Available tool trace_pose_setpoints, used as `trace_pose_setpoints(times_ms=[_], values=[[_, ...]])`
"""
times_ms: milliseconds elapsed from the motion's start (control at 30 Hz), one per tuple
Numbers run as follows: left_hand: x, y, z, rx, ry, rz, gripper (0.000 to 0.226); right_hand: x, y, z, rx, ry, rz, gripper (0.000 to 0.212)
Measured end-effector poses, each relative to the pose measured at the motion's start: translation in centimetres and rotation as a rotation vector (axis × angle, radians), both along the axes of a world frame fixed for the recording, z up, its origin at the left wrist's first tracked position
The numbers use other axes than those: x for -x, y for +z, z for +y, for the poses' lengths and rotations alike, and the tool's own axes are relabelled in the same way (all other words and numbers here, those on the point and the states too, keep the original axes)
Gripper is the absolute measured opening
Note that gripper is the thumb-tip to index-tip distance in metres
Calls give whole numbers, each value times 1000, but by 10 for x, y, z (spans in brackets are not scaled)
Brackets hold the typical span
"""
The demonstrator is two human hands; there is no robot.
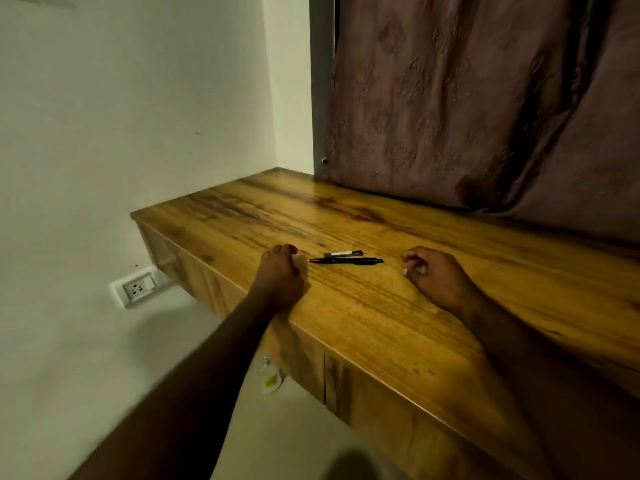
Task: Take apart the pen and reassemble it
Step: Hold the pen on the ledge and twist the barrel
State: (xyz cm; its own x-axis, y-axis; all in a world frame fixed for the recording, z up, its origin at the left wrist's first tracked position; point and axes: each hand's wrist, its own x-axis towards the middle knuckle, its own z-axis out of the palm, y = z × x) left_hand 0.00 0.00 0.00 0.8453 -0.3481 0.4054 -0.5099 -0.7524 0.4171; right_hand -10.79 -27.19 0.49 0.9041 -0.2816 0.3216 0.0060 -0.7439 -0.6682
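slim black pen (346, 260): flat near front edge of wooden bench (381, 323)
left hand (280, 271): loosely curled, empty
right hand (433, 273): loosely curled, empty

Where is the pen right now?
Head view: the pen lies flat on the wooden desk between the left hand and right hand, tip pointing left, a shorter dark tube just behind it.

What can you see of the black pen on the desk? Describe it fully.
The black pen is slim, seemingly plastic, and whole: pointed tip toward the left hand, button end toward the right hand. It lies flat on the wooden desk, neither hand touching it. A shorter dark tube lies just behind; contact unclear.
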Motion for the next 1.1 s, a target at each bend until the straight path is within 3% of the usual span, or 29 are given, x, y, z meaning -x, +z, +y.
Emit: trace_pose_setpoints(times_ms=[133, 333, 433, 533, 633, 733, 833, 933, 1100], values=[[-1, -4, -5, -31, -1, 89, 44, -11, 3, 5, 140, 0, 57, 32], [-14, -3, -10, -89, -49, 58, 29, -21, 2, 7, 66, 14, 46, 19], [-17, -3, -9, -104, -65, 83, 33, -29, 5, 12, 13, 27, 61, 6], [-14, 0, -10, -81, -46, 86, 24, -33, 4, 13, 16, 14, 64, 5], [-6, 4, -10, -63, -75, 81, 14, -30, 5, 12, 46, 23, 73, 20], [2, 7, -7, -28, -122, 92, 1, -26, 7, 15, 64, 50, 65, 6], [15, 6, -10, 35, -144, 106, 16, -15, 9, 15, 36, 36, 71, 15], [29, 2, -11, 85, -123, 135, 5, 2, 9, 17, -18, 34, 80, 17], [51, -1, -3, 123, -167, 156, 6, 38, 5, 21, 2, 74, 62, 7]])
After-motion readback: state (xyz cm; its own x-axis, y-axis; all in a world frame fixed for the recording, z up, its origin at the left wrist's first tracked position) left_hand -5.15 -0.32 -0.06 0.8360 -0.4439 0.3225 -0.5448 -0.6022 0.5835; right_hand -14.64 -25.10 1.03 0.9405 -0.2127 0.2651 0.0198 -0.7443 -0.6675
